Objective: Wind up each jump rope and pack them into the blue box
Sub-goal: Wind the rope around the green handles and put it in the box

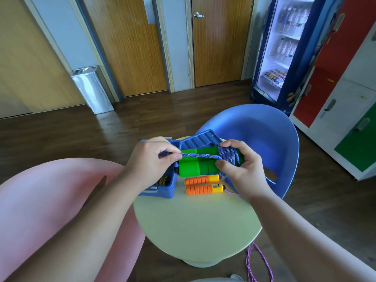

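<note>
The step in hand looks like the winding of the first rope: the two green handles (pixel 195 167) are held side by side above the bench (pixel 195 226), and the blue-and-white cord (pixel 200 156) runs along them from a bunch of turns at their right end. The right hand (pixel 242 169) grips that end, thumb underneath and fingers curled over the wound turns, while the left hand (pixel 151 159) pinches the cord between thumb and forefinger just off the left end of the handles. Both wrists are raised, forearms angled inward. The next move, I judge, calls for keeping the cord taut and carrying it round the handles again without letting the earlier turns slip; the loose end must then be tucked in before the bundle goes down. The blue box (pixel 162 190) stands open directly below the left hand, its lid (pixel 200 139) behind the handles. The orange-handled rope (pixel 203 185) lies on the bench beside the box, not yet wound — its pink cord (pixel 260 259) trails to the floor.
</note>
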Demonstrator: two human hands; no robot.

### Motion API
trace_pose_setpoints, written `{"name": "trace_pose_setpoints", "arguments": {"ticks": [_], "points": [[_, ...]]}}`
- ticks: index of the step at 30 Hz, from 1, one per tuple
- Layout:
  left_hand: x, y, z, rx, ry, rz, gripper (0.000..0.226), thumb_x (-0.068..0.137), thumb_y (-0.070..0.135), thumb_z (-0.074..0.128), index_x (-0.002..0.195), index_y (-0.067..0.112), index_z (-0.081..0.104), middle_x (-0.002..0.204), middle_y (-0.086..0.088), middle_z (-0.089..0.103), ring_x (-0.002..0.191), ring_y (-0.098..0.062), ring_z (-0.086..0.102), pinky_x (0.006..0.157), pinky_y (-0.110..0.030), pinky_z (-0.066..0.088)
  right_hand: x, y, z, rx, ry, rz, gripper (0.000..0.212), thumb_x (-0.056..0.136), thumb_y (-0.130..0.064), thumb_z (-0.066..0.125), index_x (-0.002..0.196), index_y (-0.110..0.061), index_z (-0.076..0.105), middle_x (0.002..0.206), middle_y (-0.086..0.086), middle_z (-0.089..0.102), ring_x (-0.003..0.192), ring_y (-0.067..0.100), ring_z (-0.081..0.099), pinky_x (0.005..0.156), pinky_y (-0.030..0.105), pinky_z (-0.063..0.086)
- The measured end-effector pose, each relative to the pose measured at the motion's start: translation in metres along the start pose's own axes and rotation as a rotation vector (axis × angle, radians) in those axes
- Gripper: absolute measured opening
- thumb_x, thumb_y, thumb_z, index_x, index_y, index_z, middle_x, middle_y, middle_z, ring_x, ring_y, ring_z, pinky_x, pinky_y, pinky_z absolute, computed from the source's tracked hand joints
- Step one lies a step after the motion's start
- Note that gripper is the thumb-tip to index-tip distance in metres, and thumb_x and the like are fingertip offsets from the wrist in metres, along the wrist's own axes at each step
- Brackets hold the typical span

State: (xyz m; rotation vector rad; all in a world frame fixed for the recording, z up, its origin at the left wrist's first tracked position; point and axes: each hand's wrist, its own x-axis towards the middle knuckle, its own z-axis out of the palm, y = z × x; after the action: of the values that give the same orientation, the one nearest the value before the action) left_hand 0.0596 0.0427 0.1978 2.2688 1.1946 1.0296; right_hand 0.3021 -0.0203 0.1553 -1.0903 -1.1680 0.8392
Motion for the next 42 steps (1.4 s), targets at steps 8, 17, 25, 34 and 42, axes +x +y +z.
{"name": "trace_pose_setpoints", "arguments": {"ticks": [8,17,25,34,42], "points": [[-0.018,-0.004,0.004,-0.155,0.213,-0.13,0.016,0.084,0.0,0.08,0.09,0.015,0.08,0.087,0.001,0.076,0.079,-0.008,0.07,0.074,-0.02,0.053,0.012,-0.017,0.006,0.11,0.069,0.107,0.031,0.084,0.013,0.07,0.109,-0.004,0.065,0.07,-0.015,0.065,0.054,0.003,0.055,0.049,0.013,0.043],[-0.038,-0.001,0.04,-0.669,0.34,-0.619,0.017,0.093,-0.001,0.069,0.09,0.014,0.078,0.074,-0.005,0.077,0.074,-0.02,0.076,0.085,-0.037,0.062,0.033,-0.027,0.035,0.207,0.137,0.329,0.025,0.084,0.002,0.069,0.093,-0.022,0.069,0.078,0.005,0.058,0.053,0.017,0.046,0.042,0.021,0.031],[-0.033,0.011,0.07,-0.626,0.258,-0.61,0.024,0.093,0.004,0.07,0.08,0.023,0.078,0.071,-0.003,0.076,0.075,-0.026,0.075,0.073,-0.035,0.06,0.052,-0.028,0.059,0.152,0.204,0.453,0.015,0.077,-0.011,0.071,0.086,-0.024,0.069,0.078,0.005,0.062,0.061,0.025,0.051,0.039,0.021,0.033],[-0.029,0.021,0.077,-0.685,0.147,-0.583,0.019,0.093,0.0,0.068,0.079,0.01,0.076,0.071,-0.014,0.071,0.069,-0.021,0.068,0.074,-0.035,0.06,0.054,-0.026,0.081,0.09,0.183,0.422,0.029,0.056,-0.04,0.073,0.085,-0.039,0.072,0.073,-0.01,0.073,0.088,0.034,0.073,0.09,0.057,0.049],[-0.018,0.027,0.086,-0.655,0.07,-0.505,0.024,0.09,0.0,0.07,0.071,0.014,0.076,0.067,-0.007,0.071,0.064,-0.018,0.065,0.079,-0.04,0.061,0.053,-0.035,0.081,0.106,0.175,0.391,0.027,0.056,-0.033,0.075,0.083,-0.034,0.072,0.072,-0.009,0.073,0.089,0.034,0.076,0.092,0.06,0.054]]}}
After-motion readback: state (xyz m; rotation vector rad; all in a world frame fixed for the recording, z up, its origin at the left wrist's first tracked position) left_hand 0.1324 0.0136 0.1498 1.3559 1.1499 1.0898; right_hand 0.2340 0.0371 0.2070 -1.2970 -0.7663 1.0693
